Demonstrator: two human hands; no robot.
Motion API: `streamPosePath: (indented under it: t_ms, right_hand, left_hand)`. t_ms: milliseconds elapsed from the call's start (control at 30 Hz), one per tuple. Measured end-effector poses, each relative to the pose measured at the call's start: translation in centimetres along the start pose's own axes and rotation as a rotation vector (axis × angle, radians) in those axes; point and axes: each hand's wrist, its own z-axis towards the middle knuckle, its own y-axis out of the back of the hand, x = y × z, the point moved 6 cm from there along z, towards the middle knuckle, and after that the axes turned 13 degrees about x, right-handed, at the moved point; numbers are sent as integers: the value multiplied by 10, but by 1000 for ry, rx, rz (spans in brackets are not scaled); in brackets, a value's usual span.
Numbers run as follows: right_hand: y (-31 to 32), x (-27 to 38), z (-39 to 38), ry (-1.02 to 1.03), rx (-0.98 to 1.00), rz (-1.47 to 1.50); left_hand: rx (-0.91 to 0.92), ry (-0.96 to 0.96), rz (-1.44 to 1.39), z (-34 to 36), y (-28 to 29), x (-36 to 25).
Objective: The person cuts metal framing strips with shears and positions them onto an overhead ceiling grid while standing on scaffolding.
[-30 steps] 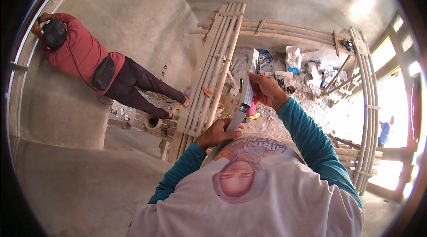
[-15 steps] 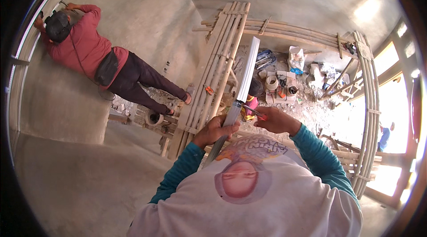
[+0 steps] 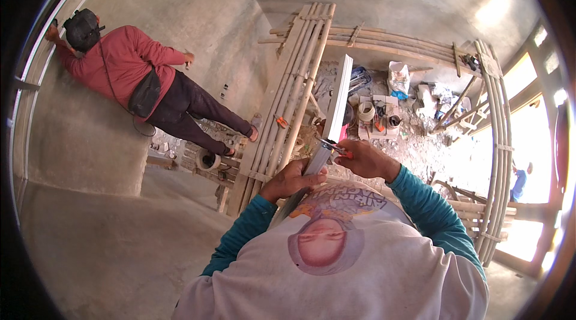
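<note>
My left hand (image 3: 290,177) is closed around the lower part of a long pale metal profile (image 3: 336,95), which slants up and away in front of my printed shirt. My right hand (image 3: 366,159) grips red-handled snips (image 3: 344,152), their metal jaws at a bend or joint in the profile, just above my left hand. Behind the profile, lower down, a person in a dark cap and pink top (image 3: 347,116) is mostly hidden.
A co-worker in red (image 3: 138,50) stands on bamboo scaffolding (image 3: 300,80) at left, beside a bucket (image 3: 209,161). Orange-handled pliers (image 3: 281,122) lie on the planks. Below are buckets (image 3: 366,113), bags (image 3: 398,80) and rubble. A person in blue (image 3: 519,185) is by the bright opening.
My right hand has come down from the upper profile, bringing the snips to the joint; the upper length now shows uncovered. The co-worker in red has lowered the right arm from the frame.
</note>
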Motion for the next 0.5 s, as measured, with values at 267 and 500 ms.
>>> streamPosePath:
  t_ms: [267, 500]
  right_hand:
    - [7, 18, -13, 69, -68, 49]
    - [2, 61, -25, 182, 78, 106]
  left_hand:
    - [127, -47, 20, -13, -6, -17]
    - [727, -346, -745, 51, 39, 14]
